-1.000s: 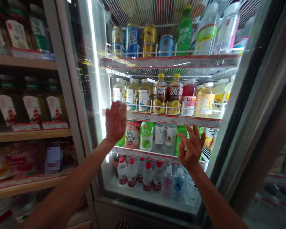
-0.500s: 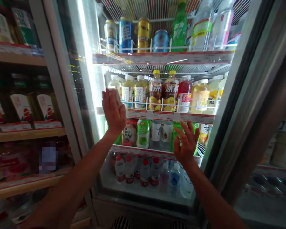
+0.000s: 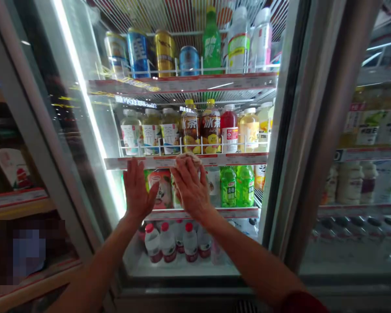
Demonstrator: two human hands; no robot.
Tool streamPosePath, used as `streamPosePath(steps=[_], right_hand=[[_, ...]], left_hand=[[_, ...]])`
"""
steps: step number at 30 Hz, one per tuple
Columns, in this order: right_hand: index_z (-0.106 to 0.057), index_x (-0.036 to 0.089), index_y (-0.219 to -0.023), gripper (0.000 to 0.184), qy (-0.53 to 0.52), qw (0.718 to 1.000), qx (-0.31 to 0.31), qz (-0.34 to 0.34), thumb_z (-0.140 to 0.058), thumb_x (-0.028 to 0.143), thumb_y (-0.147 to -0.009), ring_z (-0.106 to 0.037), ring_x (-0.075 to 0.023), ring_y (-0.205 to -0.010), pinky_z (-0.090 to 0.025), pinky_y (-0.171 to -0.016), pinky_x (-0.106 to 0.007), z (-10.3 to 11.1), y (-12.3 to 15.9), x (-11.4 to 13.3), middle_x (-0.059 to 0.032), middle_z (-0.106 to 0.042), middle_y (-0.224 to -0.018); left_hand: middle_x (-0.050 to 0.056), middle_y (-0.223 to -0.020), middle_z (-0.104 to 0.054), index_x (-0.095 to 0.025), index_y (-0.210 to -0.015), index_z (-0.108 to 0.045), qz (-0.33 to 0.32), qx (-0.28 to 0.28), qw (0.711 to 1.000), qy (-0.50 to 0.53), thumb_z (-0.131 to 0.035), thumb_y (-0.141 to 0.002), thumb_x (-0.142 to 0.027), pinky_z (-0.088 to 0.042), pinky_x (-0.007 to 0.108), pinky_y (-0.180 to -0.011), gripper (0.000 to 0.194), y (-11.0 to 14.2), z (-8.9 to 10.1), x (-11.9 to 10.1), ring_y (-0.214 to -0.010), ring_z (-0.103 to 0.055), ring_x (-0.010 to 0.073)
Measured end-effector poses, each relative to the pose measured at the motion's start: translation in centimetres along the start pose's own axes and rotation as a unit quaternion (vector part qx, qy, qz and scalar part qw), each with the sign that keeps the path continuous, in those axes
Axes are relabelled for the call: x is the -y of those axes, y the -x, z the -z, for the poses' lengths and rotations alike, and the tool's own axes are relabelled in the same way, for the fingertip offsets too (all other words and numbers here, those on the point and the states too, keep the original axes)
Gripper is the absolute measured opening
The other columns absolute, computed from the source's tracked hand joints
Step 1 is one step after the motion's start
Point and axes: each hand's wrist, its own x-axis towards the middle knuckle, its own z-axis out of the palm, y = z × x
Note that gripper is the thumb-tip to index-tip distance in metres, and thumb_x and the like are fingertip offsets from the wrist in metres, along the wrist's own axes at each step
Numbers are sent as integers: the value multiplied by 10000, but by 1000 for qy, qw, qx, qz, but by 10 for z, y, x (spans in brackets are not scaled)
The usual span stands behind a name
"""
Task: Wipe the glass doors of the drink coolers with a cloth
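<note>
My right hand (image 3: 193, 191) presses a light-coloured cloth (image 3: 189, 157) to the glass door (image 3: 140, 267) of a lit drinks cooler. Only the cloth's upper edge shows past the fingers. To its left, my left hand (image 3: 138, 191) is raised with the palm toward the glass and the fingers stretched out, holding nothing. Behind the pane, iced tea bottles with yellow caps (image 3: 211, 126) stand just above the right hand. A reddish drink bottle (image 3: 161, 187) shows between the two hands.
Cans (image 3: 165, 54) and a green bottle (image 3: 211, 45) fill the upper cooler shelf. Red-capped water bottles (image 3: 190, 245) stand at the bottom. A metal door frame (image 3: 308, 130) borders the glass on the right, and shelves with bottles (image 3: 16, 169) are at left.
The cloth has passed from my left hand to my right. My right hand has moved left and up, nearer my left hand, which sits lower on the glass. The view has shifted right.
</note>
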Motion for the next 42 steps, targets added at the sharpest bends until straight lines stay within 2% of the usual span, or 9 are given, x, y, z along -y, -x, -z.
streamPosePath(steps=[8, 11, 15, 17, 20, 23, 29, 36, 42], right_hand=[[-389, 210, -1336, 538, 84, 935, -305, -160, -395, 130, -804, -199, -302, -1359, -221, -1068, -575, 57, 35, -130, -72, -266, -1464], [-298, 212, -1382, 594, 28, 960, -252, -116, -424, 154, -805, -130, -298, -1377, -232, -1083, -548, 34, 28, -89, -61, -173, -1498], [-341, 258, -1351, 530, -8, 996, -56, 66, -434, 189, -834, -142, -183, -1383, -204, -1132, -416, 6, 19, -23, 2, -335, -1440], [-340, 268, -1352, 513, 17, 996, -50, 74, -408, 193, -849, -173, -171, -1375, -154, -1140, -432, 13, 14, -35, 2, -394, -1406], [-268, 239, -1393, 555, 87, 980, -161, -72, -376, 186, -851, -169, -246, -1376, -154, -1099, -540, 41, 14, -92, -62, -337, -1436], [-223, 218, -1411, 594, 127, 969, -184, -103, -394, 181, -844, -160, -282, -1373, -211, -1071, -549, 56, 50, -125, -86, -249, -1475], [-216, 211, -1414, 627, 132, 990, -48, -20, -454, 156, -836, -171, -240, -1375, -174, -1123, -451, 42, 173, -88, -59, -185, -1497], [-179, 191, -1422, 609, 106, 976, -178, -69, -377, 178, -847, -125, -313, -1374, -244, -1050, -598, 56, 112, -142, -95, -170, -1496], [-330, 204, -1369, 562, 81, 996, -4, 39, -441, 143, -821, -214, -252, -1361, -281, -1084, -476, 35, 209, -88, -75, -297, -1458]], left_hand=[[147, -1491, -86, -169, -1428, -51, 24, -45, 998, -48, -415, -859, -380, -62, 518, -1104, 708, 4, -19, -12, -1382, -34, 272], [134, -1495, -76, -183, -1428, -44, 21, -47, 998, -43, -413, -861, -389, -57, 516, -1104, 707, 4, -18, -11, -1383, -29, 266], [124, -1495, -94, -197, -1427, -78, 23, -42, 999, -27, -435, -854, -403, -65, 497, -1110, 705, 6, -16, -8, -1384, -53, 255], [124, -1495, -93, -191, -1426, -86, 22, -36, 999, -27, -435, -854, -406, -55, 487, -1114, 704, 6, -15, -7, -1384, -52, 252], [123, -1495, -91, -173, -1426, -89, 22, -34, 998, -39, -411, -860, -405, -53, 479, -1117, 691, 4, -15, -8, -1385, -44, 249], [139, -1492, -94, -137, -1422, -109, 30, -37, 997, -52, -377, -869, -404, -55, 474, -1117, 670, 6, -16, -11, -1384, -45, 254], [109, -1501, -42, -169, -1426, -93, 18, -3, 1000, -19, -407, -862, -372, -38, 478, -1119, 677, 39, -24, -30, -1382, -1, 264], [102, -1499, -65, -186, -1427, -63, 4, 8, 1000, -11, -465, -839, -317, -68, 498, -1117, 725, 70, -33, -50, -1380, -37, 273], [71, -1504, -23, -203, -1427, -62, -24, 47, 999, -15, -493, -824, -301, -65, 468, -1129, 748, 107, -35, -64, -1382, -44, 253]])
